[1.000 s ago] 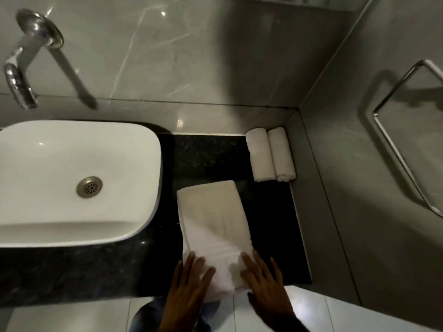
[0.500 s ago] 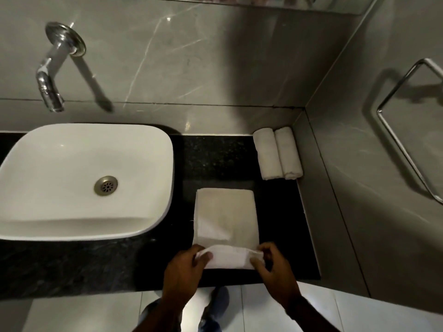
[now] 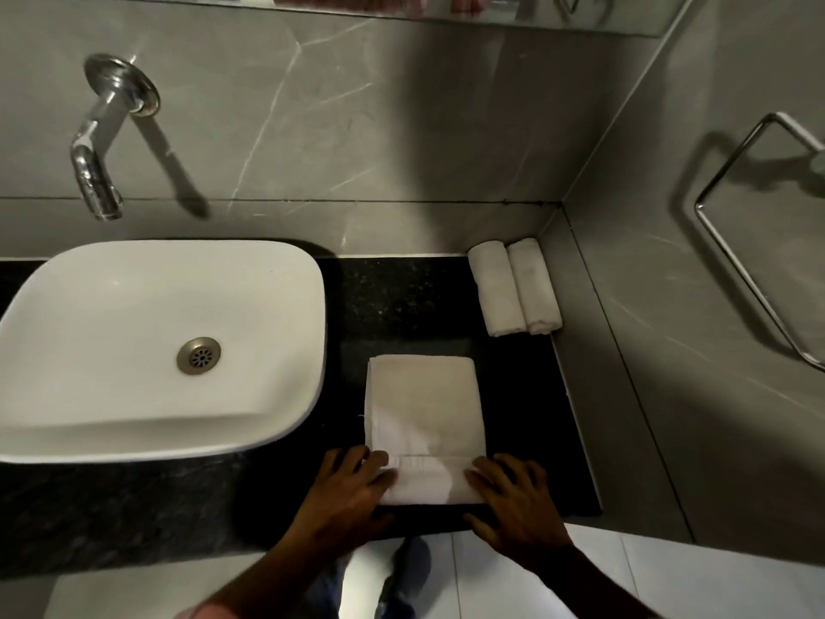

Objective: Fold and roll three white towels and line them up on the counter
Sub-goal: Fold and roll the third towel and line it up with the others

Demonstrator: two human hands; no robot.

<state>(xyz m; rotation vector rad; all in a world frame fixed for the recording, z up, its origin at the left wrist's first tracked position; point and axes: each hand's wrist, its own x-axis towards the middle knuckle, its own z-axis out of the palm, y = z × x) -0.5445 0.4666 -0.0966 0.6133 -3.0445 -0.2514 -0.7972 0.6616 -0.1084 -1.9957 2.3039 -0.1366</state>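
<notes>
A folded white towel (image 3: 424,408) lies flat on the black counter (image 3: 393,301), right of the sink. Its near end is turned over into a short roll (image 3: 428,482). My left hand (image 3: 352,489) presses on the roll's left end, and my right hand (image 3: 513,498) presses on its right end, fingers spread over the cloth. Two rolled white towels (image 3: 513,288) lie side by side in the counter's far right corner, against the wall.
A white basin (image 3: 111,314) with a metal drain fills the counter's left part. A chrome tap (image 3: 96,167) sticks out of the grey back wall. A metal towel ring (image 3: 750,243) hangs on the right wall. White floor tiles show below the counter's front edge.
The towel's near end, flat under my fingers one second ago, was lifted and turned over. Both hands now press the started roll down on the counter.
</notes>
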